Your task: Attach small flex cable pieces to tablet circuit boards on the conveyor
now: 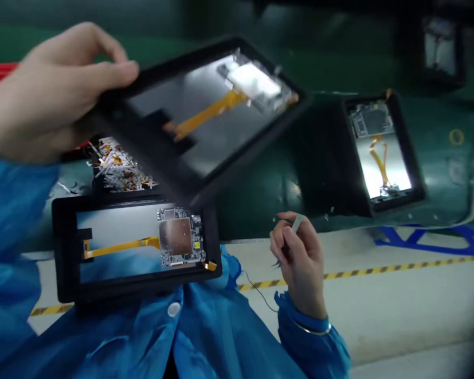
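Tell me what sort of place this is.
Most likely an electronics factory or repair line: several opened tablet housings show a bare circuit board and orange ribbon cable, the person wears a blue work smock, and yellow-and-black striped tape marks the surface below.

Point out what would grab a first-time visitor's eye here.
The black-framed tablet tilted in the left hand stands out at upper left, its orange ribbon cable bright against silver. Below it, another open tablet shows a bare circuit board. At right, the right hand pinches a slim pale tool.
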`<action>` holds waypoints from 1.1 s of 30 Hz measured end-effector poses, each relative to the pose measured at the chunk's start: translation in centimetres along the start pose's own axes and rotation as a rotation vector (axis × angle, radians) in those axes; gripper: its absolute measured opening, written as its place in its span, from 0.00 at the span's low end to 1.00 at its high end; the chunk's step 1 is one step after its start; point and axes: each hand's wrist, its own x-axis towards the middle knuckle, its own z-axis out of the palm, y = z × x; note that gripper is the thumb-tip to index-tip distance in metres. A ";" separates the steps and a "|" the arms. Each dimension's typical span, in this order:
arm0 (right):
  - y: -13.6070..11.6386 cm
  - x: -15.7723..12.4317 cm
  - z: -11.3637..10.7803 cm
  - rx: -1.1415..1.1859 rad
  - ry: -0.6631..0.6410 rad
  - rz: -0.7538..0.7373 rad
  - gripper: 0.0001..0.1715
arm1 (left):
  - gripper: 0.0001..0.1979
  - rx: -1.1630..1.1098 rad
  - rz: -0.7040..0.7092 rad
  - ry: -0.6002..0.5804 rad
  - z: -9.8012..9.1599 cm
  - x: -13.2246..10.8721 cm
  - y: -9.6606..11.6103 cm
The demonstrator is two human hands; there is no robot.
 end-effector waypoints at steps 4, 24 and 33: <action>0.0 0.4 0.4 -0.037 -0.011 0.012 0.09 | 0.25 -0.266 -0.134 0.014 4.3 7.0 2.8; -1.5 9.1 3.3 -0.275 -0.176 0.052 0.17 | 0.07 0.886 0.337 -0.459 6.8 3.6 -2.0; -0.1 30.1 5.8 0.137 -0.110 0.265 0.17 | 0.14 0.872 0.305 -0.305 5.1 2.4 -0.4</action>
